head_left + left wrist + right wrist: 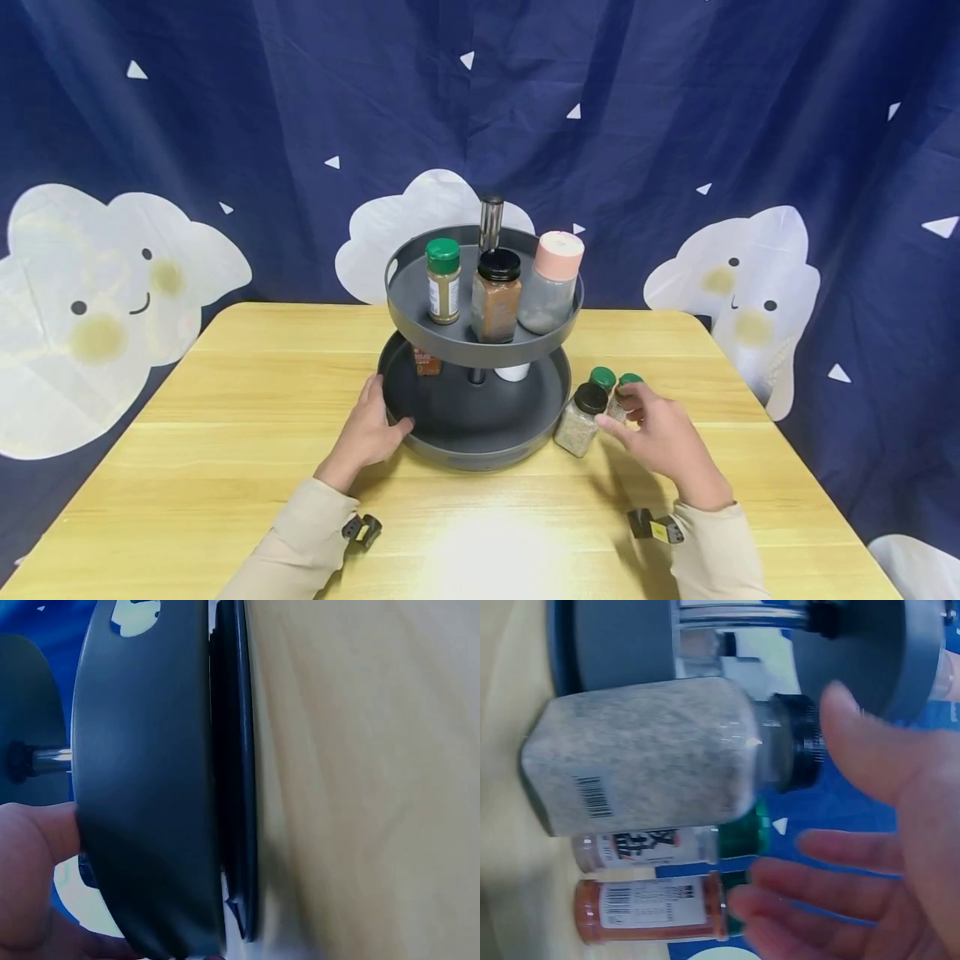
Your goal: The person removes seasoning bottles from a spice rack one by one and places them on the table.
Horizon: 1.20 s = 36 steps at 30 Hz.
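Observation:
A dark grey two-tier round rack (480, 458) stands on the table. My left hand (372, 429) grips the rim of its lower tier, thumb over the inside and fingers outside. To the right of the rack are a square jar (576, 428) with a black lid and pale grains, and two slimmer green-capped bottles (656, 847). One of these bottles holds reddish-brown contents (589, 911). My right hand (663, 437) is spread beside them, holding nothing. Its thumb is right at the black lid (799, 742), and its fingertips overlap the farther green cap in the right wrist view.
The upper tier carries a green-capped bottle (443, 283), a black-lidded jar of brown powder (497, 300) and a pink-capped container (553, 283) around a metal post (491, 221). On the lower tier are a red-brown item (427, 362) and a white item (513, 372). Behind hangs a blue curtain (525, 108).

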Tool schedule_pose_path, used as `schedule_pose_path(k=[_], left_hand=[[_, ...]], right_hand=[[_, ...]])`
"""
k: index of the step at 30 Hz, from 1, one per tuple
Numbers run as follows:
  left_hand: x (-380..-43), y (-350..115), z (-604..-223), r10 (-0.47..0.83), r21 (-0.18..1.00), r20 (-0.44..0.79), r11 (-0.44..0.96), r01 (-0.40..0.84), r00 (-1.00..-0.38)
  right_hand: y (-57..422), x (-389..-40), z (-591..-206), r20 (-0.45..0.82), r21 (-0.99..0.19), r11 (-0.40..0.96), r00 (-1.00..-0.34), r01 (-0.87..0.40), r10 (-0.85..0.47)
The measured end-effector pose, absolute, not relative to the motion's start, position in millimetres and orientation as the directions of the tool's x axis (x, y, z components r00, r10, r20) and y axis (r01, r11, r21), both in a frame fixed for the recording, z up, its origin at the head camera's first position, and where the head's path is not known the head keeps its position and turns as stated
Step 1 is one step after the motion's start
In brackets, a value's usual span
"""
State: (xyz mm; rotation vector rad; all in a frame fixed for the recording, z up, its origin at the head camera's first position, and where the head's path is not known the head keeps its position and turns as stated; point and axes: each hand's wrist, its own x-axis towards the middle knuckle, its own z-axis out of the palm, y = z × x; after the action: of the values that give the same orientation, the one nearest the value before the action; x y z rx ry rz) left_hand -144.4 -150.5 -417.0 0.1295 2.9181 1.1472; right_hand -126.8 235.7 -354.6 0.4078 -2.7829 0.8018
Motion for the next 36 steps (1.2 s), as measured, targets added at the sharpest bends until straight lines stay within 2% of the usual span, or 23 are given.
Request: schedule_pose_path(k=[2,5,9,16,21,26,33,36], left_hand=[[-142.7,-150.5,-414.6,0.078,0.657,0.027,0.750,0.076,-0.997],[-139.6,-151.1,-410.4,0.086,0.617,0.023,0.783,0.082,-0.996],[-134.9,-151.8,-403.1,0.095,0.569,0.019,0.818,0.089,-0.995],[-129.1,-150.6,-392.7,0.080,0.506,0.052,0.857,0.096,-0.995],[-126.3,-147.7,-387.7,0.098,0.496,0.080,0.859,0.125,-0.992],[-122.5,-141.8,-385.6,0.130,0.518,0.052,0.844,0.138,-0.990],[-119.5,-134.2,-383.6,0.202,0.557,0.019,0.811,0.178,-0.979],[-121.4,-134.0,-386.1,0.215,0.576,0.016,0.797,0.185,-0.977]], right_hand=[[237.6,-127.7,-353.8,0.392,-0.478,0.806,-0.906,-0.349,-0.159],[237.6,-131.7,-356.5,0.560,-0.473,0.781,-0.824,-0.408,-0.091],[229.8,-138.9,-362.7,0.667,-0.462,0.738,-0.741,-0.491,-0.075],[203.1,-145.1,-367.8,0.720,-0.412,0.632,-0.659,-0.657,-0.217],[189.9,-147.3,-367.5,0.735,-0.383,0.624,-0.634,-0.681,-0.240],[180.7,-145.3,-367.9,0.739,-0.389,0.600,-0.626,-0.700,-0.251],[158.6,-140.7,-372.3,0.763,-0.341,0.545,-0.564,-0.766,-0.316],[149.8,-137.6,-378.9,0.732,-0.367,0.510,-0.579,-0.778,-0.358]])
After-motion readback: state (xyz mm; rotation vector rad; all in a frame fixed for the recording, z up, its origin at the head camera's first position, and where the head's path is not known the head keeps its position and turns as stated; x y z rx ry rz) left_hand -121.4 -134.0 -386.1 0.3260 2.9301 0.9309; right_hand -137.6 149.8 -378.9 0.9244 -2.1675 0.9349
